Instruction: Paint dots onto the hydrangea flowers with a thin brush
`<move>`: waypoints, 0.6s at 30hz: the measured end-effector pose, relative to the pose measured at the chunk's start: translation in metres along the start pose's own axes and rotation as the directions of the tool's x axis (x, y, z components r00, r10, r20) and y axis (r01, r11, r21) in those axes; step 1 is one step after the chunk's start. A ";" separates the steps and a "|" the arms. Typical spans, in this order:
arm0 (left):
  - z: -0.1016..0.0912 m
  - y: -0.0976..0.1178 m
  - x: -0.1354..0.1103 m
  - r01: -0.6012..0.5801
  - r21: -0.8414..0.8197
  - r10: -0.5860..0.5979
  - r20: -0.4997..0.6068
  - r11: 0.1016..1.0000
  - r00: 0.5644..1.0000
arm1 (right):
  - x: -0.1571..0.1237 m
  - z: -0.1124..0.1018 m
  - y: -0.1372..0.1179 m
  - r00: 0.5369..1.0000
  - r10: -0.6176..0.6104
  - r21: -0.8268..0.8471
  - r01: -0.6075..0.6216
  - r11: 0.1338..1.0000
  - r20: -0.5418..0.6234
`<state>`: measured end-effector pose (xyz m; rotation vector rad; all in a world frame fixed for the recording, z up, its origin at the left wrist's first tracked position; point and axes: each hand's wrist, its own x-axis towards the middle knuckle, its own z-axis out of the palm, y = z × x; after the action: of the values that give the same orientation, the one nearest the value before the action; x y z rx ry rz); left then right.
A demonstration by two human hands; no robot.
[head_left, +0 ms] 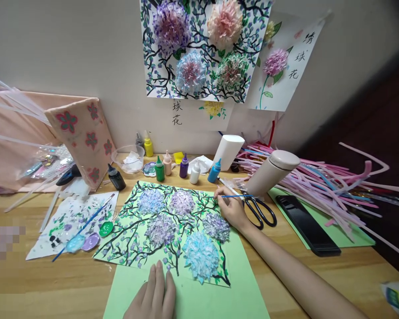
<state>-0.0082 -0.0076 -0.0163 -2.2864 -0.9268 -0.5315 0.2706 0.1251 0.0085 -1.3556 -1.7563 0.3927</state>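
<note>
Mid-frame, right hand pinches a brush at a seemingly near-finished flower painting (five blooms done); left hand lies flat, open, below.

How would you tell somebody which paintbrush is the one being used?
Find the green flower painting on the wooden table. At its top right corner, the right hand pinches a thin blue brush. The other blue brush lies alone on the splattered paper at the left.

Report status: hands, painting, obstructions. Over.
Right hand shut on brush, tip at painting top right edge. Left hand flat, fingers on painting's bottom edge. Scissors and flask close beside brush.
</note>
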 end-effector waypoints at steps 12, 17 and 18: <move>0.001 0.002 -0.005 0.006 -0.012 -0.006 0.040 1.000 0.999 | 0.000 0.001 0.000 0.999 0.003 0.012 -0.002 1.000 -0.051; 0.001 0.001 -0.003 0.003 -0.016 -0.002 0.031 1.000 1.000 | 0.000 0.001 0.002 0.999 0.014 0.001 -0.014 1.000 -0.034; 0.001 0.001 -0.003 0.007 -0.021 -0.006 0.029 1.000 1.000 | 0.000 0.001 0.002 0.999 0.019 0.003 -0.019 1.000 -0.040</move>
<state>-0.0090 -0.0091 -0.0191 -2.3165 -0.9472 -0.5154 0.2714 0.1259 0.0066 -1.3703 -1.7106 0.3750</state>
